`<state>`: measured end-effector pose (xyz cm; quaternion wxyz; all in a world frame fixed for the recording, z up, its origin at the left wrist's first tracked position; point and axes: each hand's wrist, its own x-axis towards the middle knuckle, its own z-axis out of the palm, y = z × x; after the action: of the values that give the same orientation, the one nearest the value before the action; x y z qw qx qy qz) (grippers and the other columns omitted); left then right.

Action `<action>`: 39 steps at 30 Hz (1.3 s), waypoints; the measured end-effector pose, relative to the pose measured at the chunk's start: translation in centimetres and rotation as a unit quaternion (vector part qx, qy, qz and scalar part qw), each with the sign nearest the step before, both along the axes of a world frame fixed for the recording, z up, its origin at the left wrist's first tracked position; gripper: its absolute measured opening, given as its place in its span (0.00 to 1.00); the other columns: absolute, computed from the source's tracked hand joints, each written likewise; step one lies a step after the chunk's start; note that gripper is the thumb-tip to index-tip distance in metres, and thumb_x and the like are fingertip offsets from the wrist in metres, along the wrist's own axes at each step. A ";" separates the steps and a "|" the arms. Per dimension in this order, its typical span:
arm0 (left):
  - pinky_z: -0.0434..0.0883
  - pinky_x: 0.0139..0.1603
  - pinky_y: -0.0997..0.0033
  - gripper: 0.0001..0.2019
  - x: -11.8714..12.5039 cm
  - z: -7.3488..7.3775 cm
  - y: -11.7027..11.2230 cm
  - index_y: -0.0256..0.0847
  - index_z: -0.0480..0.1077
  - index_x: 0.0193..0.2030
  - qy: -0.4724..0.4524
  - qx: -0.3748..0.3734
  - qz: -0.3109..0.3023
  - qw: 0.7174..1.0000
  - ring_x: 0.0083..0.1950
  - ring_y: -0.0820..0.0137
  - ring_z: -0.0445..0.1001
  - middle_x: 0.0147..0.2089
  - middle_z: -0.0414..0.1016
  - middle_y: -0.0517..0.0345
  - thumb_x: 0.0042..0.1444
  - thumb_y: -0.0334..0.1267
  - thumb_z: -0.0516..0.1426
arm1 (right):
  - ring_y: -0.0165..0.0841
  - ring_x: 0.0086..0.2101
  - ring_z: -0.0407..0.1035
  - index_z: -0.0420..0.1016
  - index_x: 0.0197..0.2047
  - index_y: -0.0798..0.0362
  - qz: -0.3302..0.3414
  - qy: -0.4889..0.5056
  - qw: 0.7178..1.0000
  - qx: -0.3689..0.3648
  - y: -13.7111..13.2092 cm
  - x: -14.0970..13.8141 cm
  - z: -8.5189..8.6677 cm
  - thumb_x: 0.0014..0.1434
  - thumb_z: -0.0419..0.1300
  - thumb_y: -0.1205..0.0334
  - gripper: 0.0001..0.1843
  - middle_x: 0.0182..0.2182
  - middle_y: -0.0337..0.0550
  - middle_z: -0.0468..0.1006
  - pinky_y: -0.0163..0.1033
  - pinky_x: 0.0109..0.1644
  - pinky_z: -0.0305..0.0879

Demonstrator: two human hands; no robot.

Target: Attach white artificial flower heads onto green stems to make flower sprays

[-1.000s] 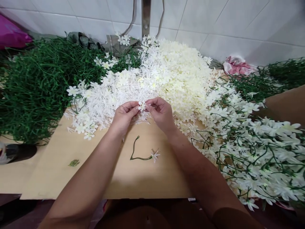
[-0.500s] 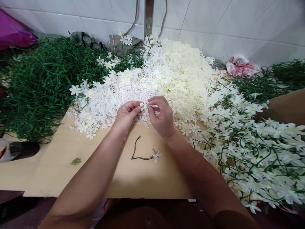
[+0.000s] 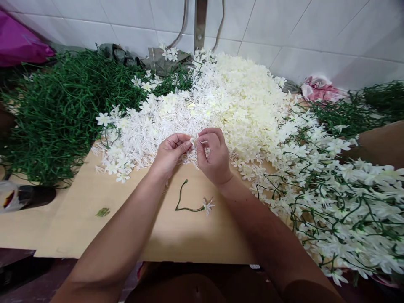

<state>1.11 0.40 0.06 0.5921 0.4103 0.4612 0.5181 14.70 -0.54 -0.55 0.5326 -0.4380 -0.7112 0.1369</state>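
A small white artificial flower (image 3: 193,142) is pinched between the fingertips of both hands, over the near edge of the flower pile. My left hand (image 3: 173,152) grips it from the left, thumb against forefinger. From the other side my right hand (image 3: 214,155) pinches it, and the fingers partly cover the petals. Below the hands, a bent green stem (image 3: 180,198) with a white flower (image 3: 208,206) at its right end lies on the cardboard (image 3: 176,240). Just beyond the fingers spreads a heap of thin white stamens (image 3: 148,134).
Green artificial stems (image 3: 78,92) are heaped at left, cream flower heads (image 3: 249,97) at the back middle. Stemmed white flowers (image 3: 353,202) cover the right side. A cup of dark liquid (image 3: 34,197) stands at the left edge. A tiled wall (image 3: 284,29) closes off the back.
The flower's petals, spread and visible before, are now more closed in between my fingertips. Both hands stay in nearly the same place; the whole view has shifted slightly.
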 end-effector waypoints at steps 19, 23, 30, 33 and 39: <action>0.70 0.33 0.75 0.22 -0.7 0.3 0.4 0.38 0.70 0.28 -0.026 0.031 -0.043 0.998 0.27 0.77 0.70 0.25 0.72 0.63 0.32 0.48 0.73 | 0.29 0.35 0.68 0.66 0.38 0.50 0.166 0.178 0.955 -0.168 1.0 0.4 -0.3 0.56 0.62 0.58 0.10 0.35 0.40 0.69 0.35 0.36 0.71; 0.64 0.29 0.74 0.19 -2.4 1.8 0.0 0.38 0.69 0.27 0.162 0.066 -0.093 0.980 0.26 0.76 0.66 0.24 0.69 0.63 0.40 0.50 0.68 | 0.26 0.30 0.65 0.66 0.32 0.51 0.173 0.187 0.949 -0.185 1.1 0.6 0.4 0.55 0.64 0.54 0.12 0.28 0.35 0.67 0.36 0.36 0.68; 0.55 0.28 0.70 0.07 -2.6 4.8 -2.2 0.42 0.75 0.28 0.605 0.021 -0.333 0.723 0.25 0.71 0.65 0.25 0.73 0.60 0.48 0.43 0.62 | 0.27 0.28 0.69 0.65 0.31 0.51 0.270 0.257 0.862 -0.343 1.1 0.9 0.4 0.47 0.70 0.47 0.21 0.24 0.33 0.71 0.38 0.37 0.68; 0.55 0.29 0.69 0.05 -1.5 4.5 -2.6 0.41 0.75 0.28 0.650 0.024 -0.362 0.667 0.27 0.68 0.67 0.27 0.74 0.56 0.50 0.35 0.58 | 0.25 0.26 0.66 0.67 0.31 0.52 0.299 0.231 0.839 -0.391 1.0 0.6 -0.3 0.45 0.71 0.50 0.20 0.24 0.32 0.70 0.36 0.34 0.64; 0.54 0.29 0.69 0.05 -2.5 3.4 -1.6 0.42 0.70 0.28 0.606 0.063 -0.299 0.735 0.26 0.69 0.66 0.26 0.73 0.58 0.52 0.36 0.55 | 0.23 0.23 0.58 0.67 0.27 0.52 0.205 0.223 0.873 -0.383 1.4 0.8 -1.2 0.41 0.72 0.51 0.20 0.20 0.30 0.65 0.33 0.28 0.53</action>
<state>-1.37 -1.18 3.51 0.2845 0.7903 0.5423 -0.0157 15.48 0.89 -1.76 0.4279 -0.4101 -0.5390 0.5985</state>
